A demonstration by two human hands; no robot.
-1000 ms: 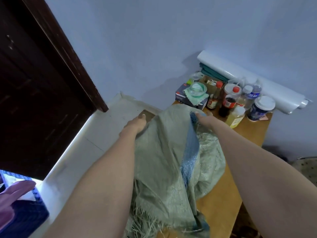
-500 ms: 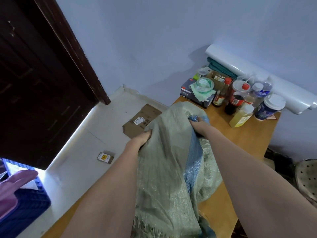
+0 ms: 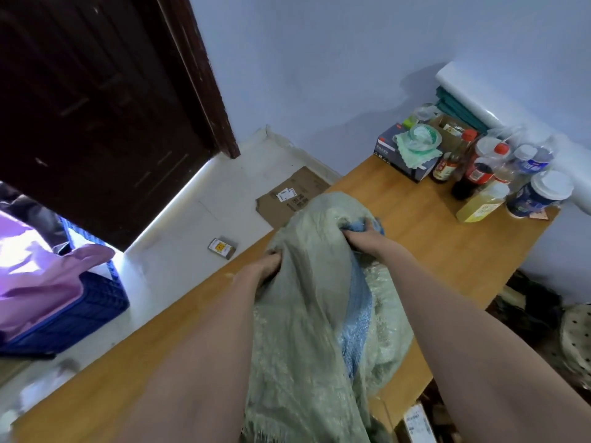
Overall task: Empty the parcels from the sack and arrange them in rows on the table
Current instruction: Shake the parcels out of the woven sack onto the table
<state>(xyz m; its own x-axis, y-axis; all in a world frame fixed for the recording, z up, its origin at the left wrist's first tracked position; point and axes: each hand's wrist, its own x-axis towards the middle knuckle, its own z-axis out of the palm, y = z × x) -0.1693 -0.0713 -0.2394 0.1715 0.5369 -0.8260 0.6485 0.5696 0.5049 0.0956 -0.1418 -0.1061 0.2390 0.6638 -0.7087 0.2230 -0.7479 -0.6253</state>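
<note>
A pale green woven sack (image 3: pixel 307 302) with a blue stripe lies bunched on the wooden table (image 3: pixel 428 238), its frayed end near the bottom of the view. My left hand (image 3: pixel 267 265) grips the sack's left side. My right hand (image 3: pixel 363 236) grips the cloth near the far end, by the blue stripe. No parcel shows on the table; whatever is inside the sack is hidden. A flat cardboard parcel (image 3: pixel 292 195) and a small box (image 3: pixel 221 248) lie on the white floor left of the table.
Bottles, jars and a dark box (image 3: pixel 479 167) crowd the table's far right corner. A white roll (image 3: pixel 499 103) leans on the wall. A blue crate (image 3: pixel 80 311) with pink cloth sits on the floor at left, below a dark door (image 3: pixel 96 107).
Both hands have drawn the sack back toward me along the table. The far table top, the cardboard parcel and the small box on the floor have come into view.
</note>
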